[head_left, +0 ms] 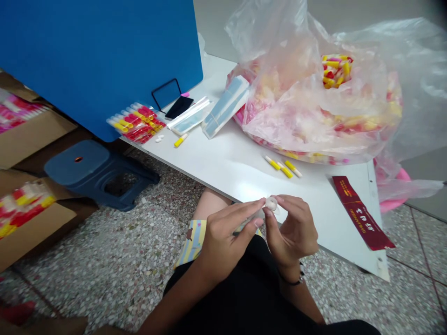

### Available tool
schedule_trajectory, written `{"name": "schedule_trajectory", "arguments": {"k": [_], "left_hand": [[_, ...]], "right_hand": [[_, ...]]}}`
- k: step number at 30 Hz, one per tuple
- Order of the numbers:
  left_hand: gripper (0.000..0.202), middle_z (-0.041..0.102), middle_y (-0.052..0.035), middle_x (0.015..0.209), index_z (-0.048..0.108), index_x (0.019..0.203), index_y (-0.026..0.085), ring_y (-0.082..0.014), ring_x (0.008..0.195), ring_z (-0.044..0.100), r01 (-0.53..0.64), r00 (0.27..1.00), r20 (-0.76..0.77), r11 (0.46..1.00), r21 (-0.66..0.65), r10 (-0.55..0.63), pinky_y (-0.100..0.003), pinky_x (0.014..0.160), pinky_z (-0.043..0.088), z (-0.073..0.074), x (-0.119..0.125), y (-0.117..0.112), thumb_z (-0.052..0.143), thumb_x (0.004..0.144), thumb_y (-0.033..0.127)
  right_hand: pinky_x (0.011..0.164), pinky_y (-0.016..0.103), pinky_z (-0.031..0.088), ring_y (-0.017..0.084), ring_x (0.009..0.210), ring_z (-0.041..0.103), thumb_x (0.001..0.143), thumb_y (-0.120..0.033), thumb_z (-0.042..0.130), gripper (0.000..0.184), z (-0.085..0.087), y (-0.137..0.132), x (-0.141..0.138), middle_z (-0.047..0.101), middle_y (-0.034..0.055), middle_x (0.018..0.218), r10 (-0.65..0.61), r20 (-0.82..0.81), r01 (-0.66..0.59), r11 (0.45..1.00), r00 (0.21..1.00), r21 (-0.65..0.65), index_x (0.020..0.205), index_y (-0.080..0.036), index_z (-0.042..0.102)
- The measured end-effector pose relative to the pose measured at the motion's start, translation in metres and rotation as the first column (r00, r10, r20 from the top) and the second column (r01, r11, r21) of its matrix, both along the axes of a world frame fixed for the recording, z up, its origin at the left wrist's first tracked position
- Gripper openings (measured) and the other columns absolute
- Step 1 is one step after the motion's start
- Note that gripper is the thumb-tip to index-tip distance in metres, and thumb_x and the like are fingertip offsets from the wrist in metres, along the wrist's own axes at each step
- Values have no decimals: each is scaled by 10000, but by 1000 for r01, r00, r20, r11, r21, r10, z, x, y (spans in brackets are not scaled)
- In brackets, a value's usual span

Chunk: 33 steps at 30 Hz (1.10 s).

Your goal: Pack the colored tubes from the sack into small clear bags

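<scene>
My left hand [223, 237] and my right hand [291, 230] meet over my lap at the near edge of a white table [230, 163]. Both pinch one small white rounded piece [271, 203] between fingertips; I cannot make out what it is. The left hand's fingers also close on a thin pale stick that runs under them. Three yellow-and-white pens [283, 167] lie loose on the table just beyond my hands. A big clear plastic bag [314, 97] full of yellow, red and pink pens sits at the back right.
A packed row of pens in a clear sleeve [137, 122], flat clear sleeves [209, 111], a phone [179, 106] and a red paper strip [361, 214] lie on the table. A blue board [101, 56], a blue stool [98, 172] and cardboard boxes [28, 139] stand left.
</scene>
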<state>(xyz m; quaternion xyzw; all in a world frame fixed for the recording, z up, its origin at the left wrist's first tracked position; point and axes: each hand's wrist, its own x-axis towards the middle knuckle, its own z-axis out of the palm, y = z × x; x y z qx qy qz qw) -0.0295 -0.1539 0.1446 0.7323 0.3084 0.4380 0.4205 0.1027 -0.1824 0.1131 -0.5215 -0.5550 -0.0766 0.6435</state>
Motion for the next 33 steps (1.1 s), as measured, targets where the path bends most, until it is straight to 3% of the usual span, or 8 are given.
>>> {"name": "schedule_trajectory", "arguments": {"k": [2, 4, 7, 9, 16, 22, 25, 33], "left_hand": [[352, 627, -90, 1247, 589, 1253, 211, -191, 1148, 595, 161, 987, 37, 962, -222, -156, -334, 1010, 475, -3, -3, 7, 557, 909, 275], [538, 543, -120, 1347, 481, 1359, 213, -231, 1250, 515, 392, 920, 152, 821, -415, -363, -378, 1060, 422, -9, -5, 16, 590, 875, 422], [812, 489, -155, 1381, 359, 1431, 211, -282, 1290, 467, 672, 739, 387, 558, -487, -552, -431, 1065, 397, -19, -4, 28, 647, 769, 583], [818, 497, -163, 1358, 366, 1419, 205, -289, 1274, 478, 735, 676, 464, 486, -472, -572, -438, 1054, 402, -24, -2, 31, 668, 753, 572], [720, 475, -137, 1356, 377, 1397, 224, -264, 1282, 451, 663, 748, 396, 576, -478, -533, -413, 1064, 392, -26, -1, 23, 698, 779, 406], [580, 535, -130, 1295, 467, 1340, 227, -247, 1205, 530, 637, 771, 394, 619, -459, -501, -401, 1032, 430, -24, 0, 20, 587, 850, 511], [526, 565, -118, 1271, 521, 1295, 226, -246, 1230, 517, 573, 820, 310, 679, -459, -482, -402, 1052, 418, -19, 1, 20, 500, 884, 553], [503, 649, -102, 1164, 572, 1248, 223, -204, 1130, 598, 427, 900, 142, 773, -468, -412, -357, 974, 489, -18, 0, 22, 377, 931, 562]], "right_hand": [[655, 399, 564, 213, 830, 639, 804, -63, 602, 408, 0, -1, 0, 642, 50, 927, 36, 27, -36, 999, 999, 11, 1159, -264, 592], [672, 413, 575, 218, 853, 645, 825, -71, 573, 412, 0, -3, 0, 641, 56, 955, 68, 52, -68, 998, 996, 12, 1185, -271, 578], [677, 405, 582, 217, 869, 646, 818, -52, 576, 470, -2, -5, -2, 638, 64, 972, 98, 37, -99, 995, 995, 19, 1240, -258, 547], [663, 388, 581, 212, 868, 642, 807, -47, 593, 491, -3, -5, -2, 641, 60, 961, 107, 34, -108, 994, 994, 14, 1248, -258, 541], [641, 380, 569, 207, 836, 641, 807, -64, 554, 441, -1, -3, 0, 655, 51, 927, 131, 72, -129, 991, 989, -34, 1201, -260, 574], [653, 390, 553, 208, 853, 640, 780, -40, 573, 479, 1, -3, 5, 663, 56, 971, 238, 55, -233, 969, 970, -79, 1207, -258, 581], [661, 397, 543, 208, 845, 640, 775, -33, 584, 491, 1, -2, 9, 675, 60, 984, 304, 68, -293, 947, 950, -133, 1216, -250, 577], [656, 341, 553, 175, 831, 623, 817, -72, 608, 448, 1, -3, 15, 623, 44, 953, 306, 4, -299, 932, 952, -205, 1201, -302, 606]]}}
